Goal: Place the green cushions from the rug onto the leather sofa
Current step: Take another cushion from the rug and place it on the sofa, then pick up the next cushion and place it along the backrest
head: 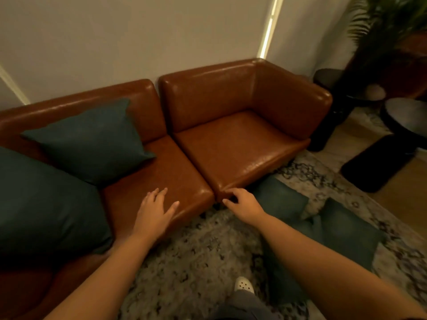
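Observation:
Two dark green cushions lie on the brown leather sofa [231, 144]: one [90, 139] leans on the backrest, a larger one [46, 204] fills the left seat. Two more green cushions rest on the patterned rug [196, 250] at the right: one [279, 199] by the sofa's front edge, another [346, 236] beside it. My left hand [154, 211] hovers over the middle seat's front with fingers spread, holding nothing. My right hand [242, 204] hangs with loosely curled fingers at the seat's front corner, just left of the nearer rug cushion, empty.
Dark round side tables [402, 121] and a potted plant [392, 31] stand at the right, past the sofa's arm. A black object [379, 162] sits on the wooden floor by the rug's edge. My white shoe [243, 285] is on the rug below.

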The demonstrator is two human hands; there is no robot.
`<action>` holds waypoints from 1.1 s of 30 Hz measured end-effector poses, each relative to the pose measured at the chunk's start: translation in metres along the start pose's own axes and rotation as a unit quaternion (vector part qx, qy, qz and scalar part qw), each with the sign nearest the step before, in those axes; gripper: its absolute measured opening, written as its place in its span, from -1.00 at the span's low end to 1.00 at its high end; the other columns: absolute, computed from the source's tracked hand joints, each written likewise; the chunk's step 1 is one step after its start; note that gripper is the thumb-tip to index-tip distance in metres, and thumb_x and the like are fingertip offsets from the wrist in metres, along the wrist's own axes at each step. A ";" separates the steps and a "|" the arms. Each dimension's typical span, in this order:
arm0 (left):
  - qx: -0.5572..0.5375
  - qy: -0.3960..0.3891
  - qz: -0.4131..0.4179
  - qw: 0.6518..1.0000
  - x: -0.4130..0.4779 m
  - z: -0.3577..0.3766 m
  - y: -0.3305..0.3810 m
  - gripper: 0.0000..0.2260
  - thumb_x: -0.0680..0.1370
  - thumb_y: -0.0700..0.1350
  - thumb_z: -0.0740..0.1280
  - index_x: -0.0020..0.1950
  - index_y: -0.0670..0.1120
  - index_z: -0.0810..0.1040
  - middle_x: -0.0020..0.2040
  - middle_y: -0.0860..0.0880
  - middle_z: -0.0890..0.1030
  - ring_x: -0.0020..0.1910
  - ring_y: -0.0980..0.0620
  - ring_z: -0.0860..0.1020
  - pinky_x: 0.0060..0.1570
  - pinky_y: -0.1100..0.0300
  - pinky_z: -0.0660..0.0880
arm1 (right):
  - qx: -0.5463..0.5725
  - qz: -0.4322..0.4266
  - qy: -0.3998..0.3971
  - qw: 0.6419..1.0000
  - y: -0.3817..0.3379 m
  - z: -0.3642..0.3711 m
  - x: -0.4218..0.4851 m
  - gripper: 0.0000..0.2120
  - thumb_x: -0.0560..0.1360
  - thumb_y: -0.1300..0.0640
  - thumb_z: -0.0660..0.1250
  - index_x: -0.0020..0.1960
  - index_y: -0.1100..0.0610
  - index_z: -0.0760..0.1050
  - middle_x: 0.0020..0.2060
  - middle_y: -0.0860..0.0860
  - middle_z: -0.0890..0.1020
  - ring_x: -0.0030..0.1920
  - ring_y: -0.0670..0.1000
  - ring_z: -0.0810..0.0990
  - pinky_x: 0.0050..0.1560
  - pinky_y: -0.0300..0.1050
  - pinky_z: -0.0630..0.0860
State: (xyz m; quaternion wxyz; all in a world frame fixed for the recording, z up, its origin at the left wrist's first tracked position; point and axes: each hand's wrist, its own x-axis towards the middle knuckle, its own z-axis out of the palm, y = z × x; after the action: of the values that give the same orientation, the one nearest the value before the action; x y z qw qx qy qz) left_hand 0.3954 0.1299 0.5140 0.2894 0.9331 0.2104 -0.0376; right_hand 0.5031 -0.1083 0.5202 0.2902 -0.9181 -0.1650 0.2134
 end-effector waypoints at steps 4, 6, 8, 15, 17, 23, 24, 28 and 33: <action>0.014 -0.083 0.018 0.996 0.003 0.031 0.025 -0.40 0.59 0.20 0.15 0.56 -0.02 0.10 0.56 -0.07 0.10 0.54 -0.11 0.02 0.47 0.00 0.09 | -0.003 0.062 -0.002 0.998 0.043 -0.011 -0.021 -0.57 0.56 -0.05 0.25 0.38 0.08 0.38 0.33 0.06 0.44 0.30 0.05 0.42 0.25 -0.14 0.34; 0.016 -0.113 0.024 0.993 0.012 0.045 0.040 -0.39 0.59 0.20 0.14 0.56 -0.02 0.09 0.56 -0.08 0.10 0.54 -0.12 0.02 0.47 -0.02 0.11 | 0.006 0.085 -0.002 0.996 0.064 -0.018 -0.028 -0.57 0.57 -0.04 0.24 0.38 0.10 0.37 0.34 0.07 0.43 0.32 0.06 0.41 0.27 -0.12 0.33; 0.024 -0.132 0.032 0.990 0.024 0.060 0.058 -0.38 0.58 0.21 0.14 0.56 -0.02 0.09 0.56 -0.08 0.09 0.54 -0.13 0.03 0.47 -0.03 0.13 | 0.013 0.104 -0.003 0.994 0.086 -0.026 -0.032 -0.58 0.57 -0.01 0.25 0.38 0.12 0.38 0.34 0.08 0.43 0.33 0.06 0.41 0.28 -0.14 0.33; 0.061 -0.162 0.057 0.983 0.059 0.108 0.137 -0.40 0.59 0.21 0.13 0.55 -0.01 0.10 0.55 -0.07 0.11 0.53 -0.11 0.05 0.44 0.00 0.15 | 0.042 0.162 -0.020 0.986 0.170 -0.066 -0.024 -0.59 0.56 0.00 0.26 0.36 0.12 0.40 0.34 0.08 0.44 0.31 0.05 0.43 0.28 -0.16 0.33; 0.076 -0.169 0.065 0.980 0.067 0.120 0.157 -0.41 0.59 0.20 0.13 0.55 -0.01 0.11 0.54 -0.07 0.13 0.52 -0.09 0.08 0.43 0.02 0.18 | 0.051 0.169 -0.022 0.984 0.192 -0.078 -0.018 -0.59 0.56 0.00 0.26 0.36 0.13 0.40 0.34 0.08 0.44 0.32 0.06 0.43 0.28 -0.16 0.33; 0.120 -0.205 0.056 0.970 0.087 0.167 0.206 -0.38 0.58 0.22 0.13 0.55 -0.04 0.11 0.54 -0.09 0.15 0.51 -0.09 0.12 0.45 0.03 0.18 | 0.077 0.191 -0.042 0.978 0.262 -0.106 -0.004 -0.60 0.57 0.01 0.25 0.36 0.13 0.40 0.35 0.09 0.42 0.34 0.07 0.40 0.29 -0.12 0.34; 0.130 -0.218 0.053 0.966 0.088 0.175 0.215 -0.39 0.59 0.22 0.12 0.56 -0.03 0.10 0.54 -0.09 0.14 0.52 -0.09 0.11 0.45 0.02 0.18 | 0.082 0.194 -0.044 0.977 0.273 -0.111 -0.003 -0.60 0.57 0.02 0.25 0.36 0.14 0.40 0.36 0.09 0.43 0.34 0.07 0.40 0.29 -0.12 0.34; 0.159 -0.258 0.054 0.951 0.095 0.207 0.249 -0.39 0.59 0.23 0.11 0.56 -0.02 0.09 0.55 -0.08 0.13 0.51 -0.10 0.12 0.44 0.01 0.19 | 0.088 0.202 -0.050 0.974 0.316 -0.127 0.001 -0.60 0.57 0.03 0.25 0.37 0.14 0.39 0.36 0.10 0.43 0.36 0.07 0.39 0.30 -0.14 0.30; 0.162 -0.284 0.062 0.943 0.104 0.241 0.282 -0.40 0.59 0.22 0.14 0.55 -0.03 0.13 0.53 -0.11 0.17 0.50 -0.11 0.15 0.44 0.01 0.18 | 0.118 0.232 -0.036 0.965 0.357 -0.142 -0.004 -0.61 0.56 0.03 0.27 0.35 0.15 0.41 0.34 0.11 0.46 0.33 0.08 0.42 0.28 -0.16 0.31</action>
State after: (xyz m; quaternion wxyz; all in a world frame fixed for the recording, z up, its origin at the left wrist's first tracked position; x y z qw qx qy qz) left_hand 0.6190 -0.1753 0.4415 0.1842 0.9292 0.0525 -0.3161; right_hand 0.6331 -0.4530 0.4105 0.3330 -0.8821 0.0688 0.3260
